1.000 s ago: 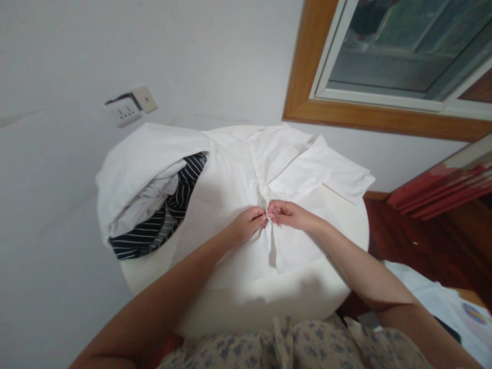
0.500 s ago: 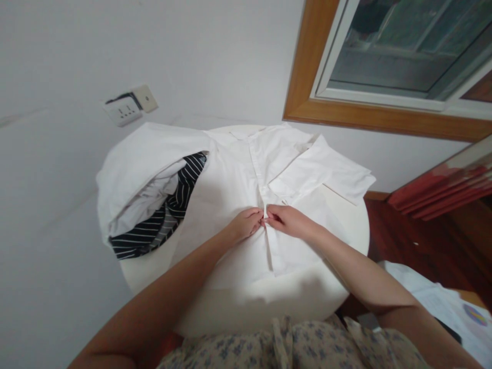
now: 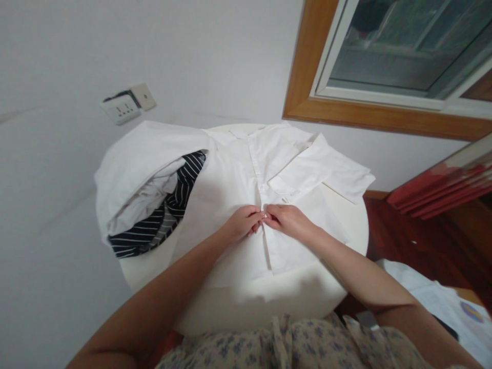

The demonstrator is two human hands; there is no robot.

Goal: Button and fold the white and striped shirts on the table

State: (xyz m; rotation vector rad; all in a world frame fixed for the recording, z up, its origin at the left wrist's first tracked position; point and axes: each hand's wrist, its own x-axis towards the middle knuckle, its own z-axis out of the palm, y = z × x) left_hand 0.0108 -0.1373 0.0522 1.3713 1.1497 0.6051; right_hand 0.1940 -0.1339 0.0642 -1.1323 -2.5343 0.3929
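A white short-sleeved shirt lies spread front side up on a round white table, its collar toward the wall. My left hand and my right hand meet at the front placket, partway down. Both pinch the shirt's front edges there, fingertips nearly touching; whatever small part lies between them is hidden. The right sleeve is folded across the shirt's upper front and out over the table edge. Below my hands the placket hangs slightly apart.
Left on the table is a heap of white cloth with black-and-white striped fabric. Behind are a wall with a socket and a wood-framed window. A red curtain and white printed clothing are at right.
My hands stay at the same spot on the placket, with a small shift of the fingers as the fingertips draw closer together. The shirt lies as before.
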